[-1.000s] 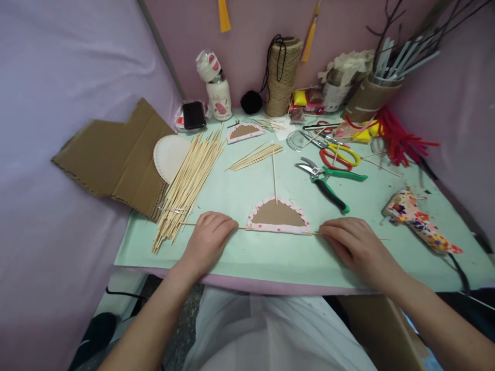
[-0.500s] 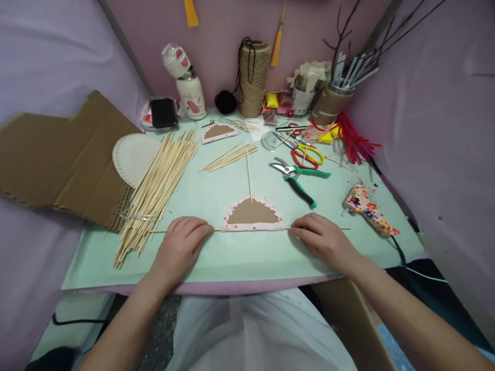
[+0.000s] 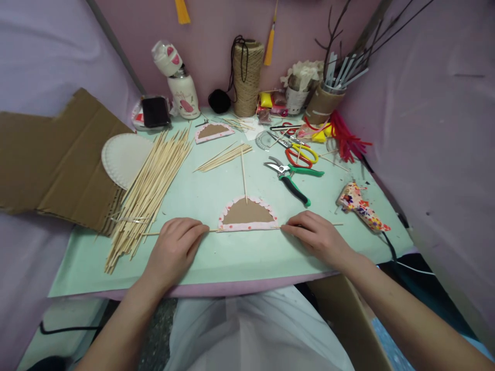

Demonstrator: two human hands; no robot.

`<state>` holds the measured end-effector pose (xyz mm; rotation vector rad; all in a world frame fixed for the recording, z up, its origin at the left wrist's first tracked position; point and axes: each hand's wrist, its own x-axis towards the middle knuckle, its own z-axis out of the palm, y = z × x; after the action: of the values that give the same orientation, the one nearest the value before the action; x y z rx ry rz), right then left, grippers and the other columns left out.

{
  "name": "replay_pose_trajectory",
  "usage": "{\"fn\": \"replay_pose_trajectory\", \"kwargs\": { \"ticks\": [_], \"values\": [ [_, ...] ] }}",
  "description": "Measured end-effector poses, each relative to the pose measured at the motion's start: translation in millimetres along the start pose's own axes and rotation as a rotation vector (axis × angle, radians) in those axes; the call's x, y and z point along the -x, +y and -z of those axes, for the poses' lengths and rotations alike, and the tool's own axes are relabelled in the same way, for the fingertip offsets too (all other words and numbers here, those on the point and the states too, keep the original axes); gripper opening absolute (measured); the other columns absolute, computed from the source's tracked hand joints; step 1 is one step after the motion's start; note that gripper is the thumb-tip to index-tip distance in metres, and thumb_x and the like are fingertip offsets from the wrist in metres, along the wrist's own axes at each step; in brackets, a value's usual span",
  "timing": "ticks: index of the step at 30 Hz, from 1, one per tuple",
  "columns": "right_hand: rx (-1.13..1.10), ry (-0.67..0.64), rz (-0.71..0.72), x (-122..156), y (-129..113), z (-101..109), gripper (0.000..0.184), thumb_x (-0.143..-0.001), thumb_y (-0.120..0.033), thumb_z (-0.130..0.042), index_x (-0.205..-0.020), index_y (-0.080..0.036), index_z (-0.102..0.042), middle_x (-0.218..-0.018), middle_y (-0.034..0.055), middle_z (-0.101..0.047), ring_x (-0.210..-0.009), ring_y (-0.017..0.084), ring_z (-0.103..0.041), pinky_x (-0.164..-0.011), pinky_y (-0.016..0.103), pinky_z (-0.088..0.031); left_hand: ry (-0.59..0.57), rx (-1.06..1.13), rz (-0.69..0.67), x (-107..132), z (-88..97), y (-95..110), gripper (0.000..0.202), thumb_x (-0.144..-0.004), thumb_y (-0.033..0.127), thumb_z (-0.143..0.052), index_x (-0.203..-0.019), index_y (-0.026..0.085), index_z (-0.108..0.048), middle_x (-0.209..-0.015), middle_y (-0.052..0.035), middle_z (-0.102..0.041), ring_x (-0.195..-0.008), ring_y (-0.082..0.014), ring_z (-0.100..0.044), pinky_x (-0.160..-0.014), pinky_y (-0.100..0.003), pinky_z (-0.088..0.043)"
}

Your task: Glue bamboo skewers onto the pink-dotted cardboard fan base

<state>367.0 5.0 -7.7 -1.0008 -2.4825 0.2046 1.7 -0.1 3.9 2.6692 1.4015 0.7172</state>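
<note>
Right fingers [image 3: 297, 232] nearer the semicircle [image 3: 248, 212] — holding a skewer [image 3: 337, 224].

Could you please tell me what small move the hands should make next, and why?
I would probably ease the left hand and right hand gently off, since the left stick and right stick seem to lie roughly in line with the straight edge of the half-round cardboard piece.

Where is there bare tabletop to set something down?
On the near side of the closer cardboard half-circle, between left hand and right hand. Another patch separates that half-circle from the big skewer bundle. It's crowded back right, around the scissors.
</note>
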Motion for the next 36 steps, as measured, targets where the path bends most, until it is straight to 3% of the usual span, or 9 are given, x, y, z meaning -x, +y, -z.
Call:
{"fn": "replay_pose_trajectory", "kwargs": {
  "ticks": [5, 10, 13, 20, 36],
  "values": [
    [0.023, 0.000, 0.019, 0.6, 0.8, -0.8, 0.035, -0.097, -0.011, -0.036, -0.113, -0.021, -0.065, -0.098, 0.0097, -0.067, -0.089, 0.019, -0.057, -0.076, 0.035, -0.049, 0.059, 0.008, -0.050, -12.5, 1.9, 28.2, 0.029, -0.094, 0.016, -0.053, -0.122, 0.022, -0.058, -0.117, -0.0084, -0.067, -0.111, -0.0245, -0.057, -0.094, -0.042, -0.041],
    [0.033, 0.043, 0.064, 0.3, 2.0, -3.1, 0.032, -0.096, -0.008, -0.040, -0.114, -0.019, -0.063, -0.096, 0.0107, -0.066, -0.089, 0.019, -0.056, -0.074, 0.035, -0.049, -0.020, 0.092, -0.201, -43.2, -15.5, 64.0, 0.029, -0.099, 0.014, -0.042, -0.123, 0.017, -0.058, -0.123, -0.0074, -0.067, -0.118, -0.0224, -0.052, -0.098, -0.040, -0.039],
    [0.045, 0.052, 0.068, -1.4, 1.5, -3.3, 0.030, -0.096, -0.008, -0.041, -0.113, -0.018, -0.064, -0.095, 0.0103, -0.066, -0.087, 0.019, -0.056, -0.073, 0.034, -0.049, -0.069, 0.065, -0.200, -63.7, -27.7, 73.9, 0.027, -0.101, 0.020, -0.041, -0.120, 0.017, -0.061, -0.122, -0.0051, -0.067, -0.119, -0.0225, -0.050, -0.098, -0.040, -0.038],
    [0.050, 0.050, 0.066, -0.9, 1.7, -3.9, 0.026, -0.095, -0.009, -0.045, -0.111, -0.016, -0.064, -0.094, 0.0103, -0.066, -0.086, 0.019, -0.055, -0.073, 0.034, -0.049, -0.240, 0.079, -0.179, -82.3, -36.8, 76.7, 0.024, -0.097, 0.020, -0.053, -0.119, 0.022, -0.062, -0.123, 0.0019, -0.066, -0.119, -0.0184, -0.049, -0.101, -0.035, -0.034],
    [0.120, 0.019, 0.065, -6.5, -4.5, 2.3, 0.026, -0.097, -0.009, -0.043, -0.107, -0.016, -0.066, -0.092, 0.0099, -0.066, -0.084, 0.019, -0.054, -0.071, 0.032, -0.046, -0.228, 0.048, -0.185, -78.9, -42.1, 74.7, 0.023, -0.098, 0.018, -0.050, -0.117, 0.023, -0.062, -0.124, 0.0025, -0.066, -0.119, -0.0185, -0.050, -0.097, -0.036, -0.031]
  ]
}}
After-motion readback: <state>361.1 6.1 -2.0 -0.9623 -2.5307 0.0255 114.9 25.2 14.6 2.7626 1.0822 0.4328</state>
